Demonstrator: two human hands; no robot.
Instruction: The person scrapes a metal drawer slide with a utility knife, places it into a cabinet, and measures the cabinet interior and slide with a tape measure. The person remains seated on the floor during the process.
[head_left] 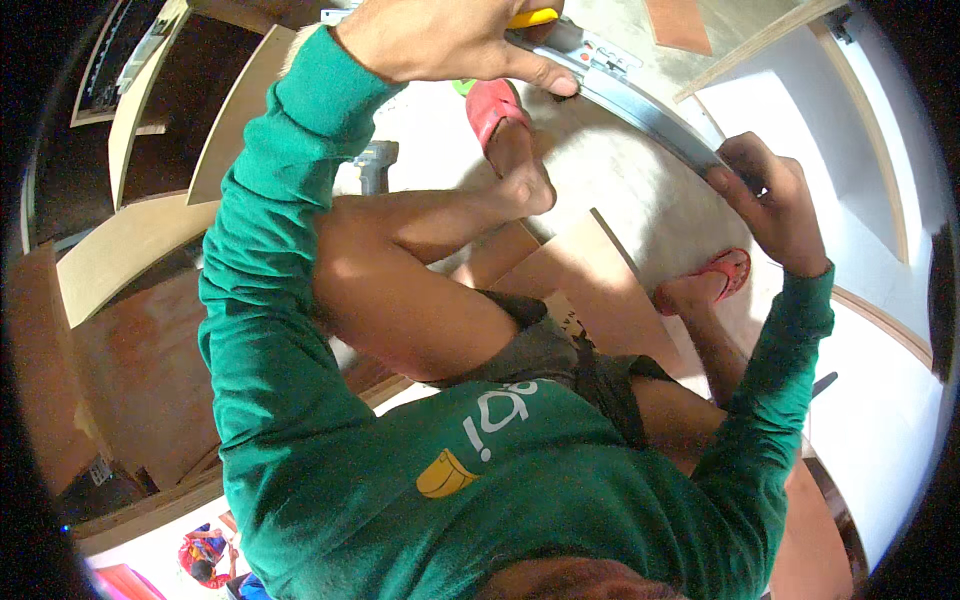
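A long silvery metal drawer slide (650,122) spans the gap between my two hands at the upper right. My left hand (430,42) is closed at its left part, the thumb lying along the metal; its other fingers are mostly cut off by the upper edge. Close by those fingers a yellow piece (533,18) shows, too little of it to name. At the slide's right end, my right hand (768,195) grips it between thumb and curled fingers. Right beside the slide stands a white panel (790,100) with wooden edges.
A cordless drill (375,165), partly hidden, sits on the floor by my left leg. Wooden boards (130,255) and open cabinet parts fill the left side. A flat brown panel (590,270) lies between my legs. Another person (207,560) appears at the lower left.
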